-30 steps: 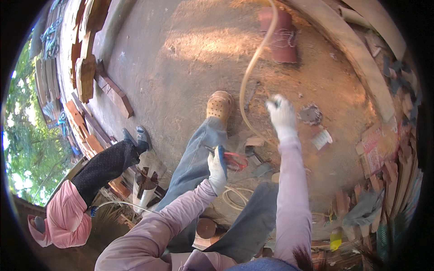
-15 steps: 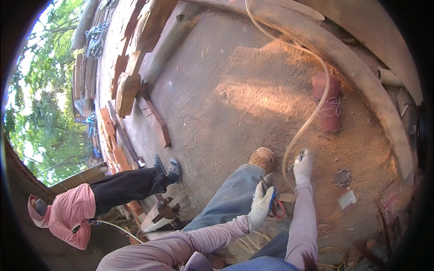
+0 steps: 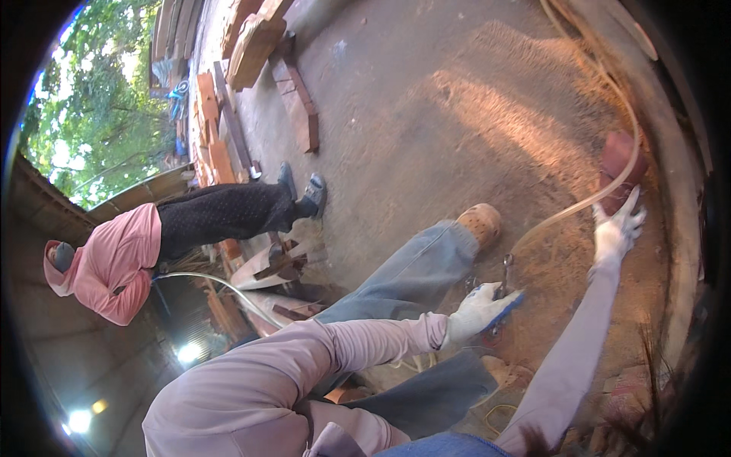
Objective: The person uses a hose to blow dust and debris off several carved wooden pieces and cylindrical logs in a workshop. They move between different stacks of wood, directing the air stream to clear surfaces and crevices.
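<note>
My left hand, in a white glove with a blue palm, is closed around a slim dark metal tool with a rounded end. The pale flexible hose runs down to that end; whether the two are joined is too small to tell. My right hand, also gloved, is stretched far out to the right with its fingers spread. Its fingertips are at the near end of a reddish cylinder lying on the ground, apparently touching it. The hose passes over the cylinder.
My clog-shod foot is planted beyond my left hand. A curved raised edge bounds the right side. Timber beams lie at the upper left. A person in a pink hooded top stands at left, near another pale hose.
My right hand has gone from the hose's lower end out to the reddish cylinder, its fingers spreading. My left hand now has the metal tool beside the hose's end. The view has shifted.
</note>
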{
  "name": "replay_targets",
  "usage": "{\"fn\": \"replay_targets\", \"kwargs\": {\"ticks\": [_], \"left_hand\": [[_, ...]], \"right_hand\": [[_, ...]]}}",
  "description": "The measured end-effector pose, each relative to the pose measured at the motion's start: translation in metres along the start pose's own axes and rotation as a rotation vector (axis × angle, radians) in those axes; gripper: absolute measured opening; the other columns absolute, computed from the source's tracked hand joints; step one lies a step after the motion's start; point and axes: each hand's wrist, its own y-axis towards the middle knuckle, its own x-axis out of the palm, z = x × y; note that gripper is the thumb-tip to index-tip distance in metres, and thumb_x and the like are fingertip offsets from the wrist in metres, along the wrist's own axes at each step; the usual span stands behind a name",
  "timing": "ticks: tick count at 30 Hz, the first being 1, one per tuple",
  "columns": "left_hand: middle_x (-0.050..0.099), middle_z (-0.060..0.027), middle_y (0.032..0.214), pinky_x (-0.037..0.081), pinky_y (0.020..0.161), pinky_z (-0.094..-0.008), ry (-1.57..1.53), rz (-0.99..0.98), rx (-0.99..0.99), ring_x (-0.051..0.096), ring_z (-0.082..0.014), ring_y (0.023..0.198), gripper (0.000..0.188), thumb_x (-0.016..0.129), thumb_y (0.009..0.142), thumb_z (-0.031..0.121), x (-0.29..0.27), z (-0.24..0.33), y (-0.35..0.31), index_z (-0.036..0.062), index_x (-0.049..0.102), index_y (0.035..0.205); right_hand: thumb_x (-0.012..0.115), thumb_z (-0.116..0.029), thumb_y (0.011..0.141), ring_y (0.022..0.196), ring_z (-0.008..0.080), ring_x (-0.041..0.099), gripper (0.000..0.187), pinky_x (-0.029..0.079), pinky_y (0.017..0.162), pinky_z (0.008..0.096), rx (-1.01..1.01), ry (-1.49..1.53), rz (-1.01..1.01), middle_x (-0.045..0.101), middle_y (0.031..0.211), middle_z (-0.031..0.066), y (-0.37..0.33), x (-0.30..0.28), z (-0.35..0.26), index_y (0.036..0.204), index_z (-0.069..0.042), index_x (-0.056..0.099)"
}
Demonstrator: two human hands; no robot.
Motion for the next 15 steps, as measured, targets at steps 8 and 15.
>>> {"fn": "replay_targets", "kwargs": {"ticks": [8, 15], "left_hand": [[0.059, 0.0004, 0.066, 0.042, 0.044, -0.0248, -0.417, -0.001, -0.199, 0.052, -0.0078, 0.051, 0.033, 0.057, 0.093, 0.037, 0.013, -0.032, 0.014, 0.005, 0.063, 0.095], [0.063, -0.007, 0.074, 0.049, 0.05, -0.0304, -0.494, -0.273, -0.099, 0.057, -0.014, 0.054, 0.036, 0.05, 0.095, 0.034, 0.007, -0.035, 0.002, 0.0056, 0.054, 0.117]], "right_hand": [[0.058, -0.025, 0.091, 0.118, 0.0352, 0.052, 0.047, 0.048, 0.091, 0.043, -0.247, 0.244, 0.041, 0.047, 0.134, 0.0205, 0.013, 0.078, 0.029, 0.135, -0.021, 0.046], [0.061, -0.01, 0.086, 0.121, 0.0286, 0.05, 0.048, 0.037, 0.103, 0.0379, 0.021, 0.669, -0.185, 0.053, 0.129, 0.0184, -0.213, -0.065, 0.13, 0.131, 0.001, 0.046]]}}
